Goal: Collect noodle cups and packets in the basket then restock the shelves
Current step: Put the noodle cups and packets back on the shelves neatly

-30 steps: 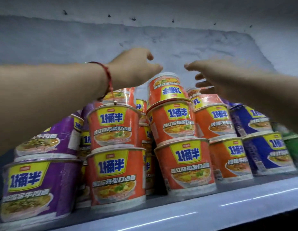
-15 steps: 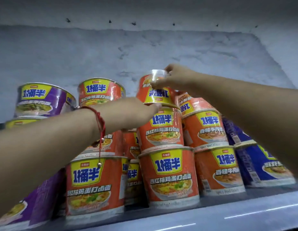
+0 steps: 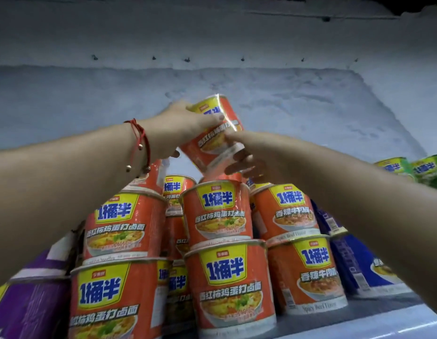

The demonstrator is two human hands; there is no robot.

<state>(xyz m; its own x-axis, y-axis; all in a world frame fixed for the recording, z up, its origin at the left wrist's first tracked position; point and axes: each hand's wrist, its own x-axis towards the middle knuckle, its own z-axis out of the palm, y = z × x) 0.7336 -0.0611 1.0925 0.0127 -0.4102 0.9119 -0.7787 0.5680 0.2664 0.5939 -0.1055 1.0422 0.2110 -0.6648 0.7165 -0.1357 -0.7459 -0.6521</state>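
Two hands up high on one orange noodle cup (image 3: 213, 132), lifted above the stacks and tipped, its top leaning up and to the right, its base down and left, so the long axis runs on a slant. Left hand (image 3: 185, 129), red cord bracelet (image 3: 139, 145) at the wrist, has its fingers curled round the upper side of the cup, thumb across the yellow label. Right hand (image 3: 246, 155) is against the lower right side, fingers spread a little and wrapped under the base. Below them, sealed orange cups (image 3: 223, 285) stand upright two high in several columns, labels facing out. Purple cups (image 3: 33, 307) sit at the left, blue cups (image 3: 359, 265) at the right, green cups (image 3: 408, 167) further right and higher. All rest on a pale shelf (image 3: 383, 324), its front edge catching light. Behind runs a rough whitish wall (image 3: 90, 94), dimly lit
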